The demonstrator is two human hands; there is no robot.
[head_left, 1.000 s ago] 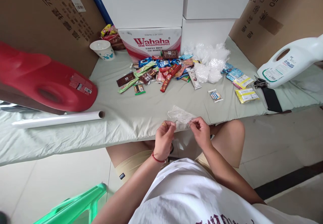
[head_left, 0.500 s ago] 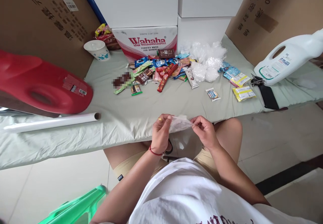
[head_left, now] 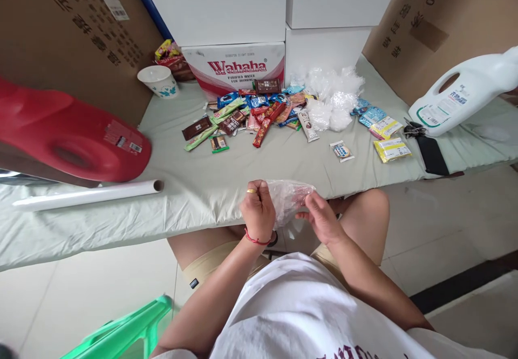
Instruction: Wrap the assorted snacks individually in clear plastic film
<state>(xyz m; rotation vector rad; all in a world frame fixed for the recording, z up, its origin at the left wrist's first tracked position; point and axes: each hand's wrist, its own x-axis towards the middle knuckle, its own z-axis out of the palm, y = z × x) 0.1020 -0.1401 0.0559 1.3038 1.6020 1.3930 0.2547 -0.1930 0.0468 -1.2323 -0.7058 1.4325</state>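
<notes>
Left fingers pinch clear plastic, right fingers parted, near the table's front edge

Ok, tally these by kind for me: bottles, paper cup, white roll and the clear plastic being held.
Red bottle and white bottle: 2
Paper cup: 1
White roll: 1
Clear plastic in the left hand: 1
Total: 5

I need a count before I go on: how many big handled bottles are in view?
2: a red bottle at the left, behind the white roll, and a white bottle at the right, beside the keys. Others could be hidden.
</notes>
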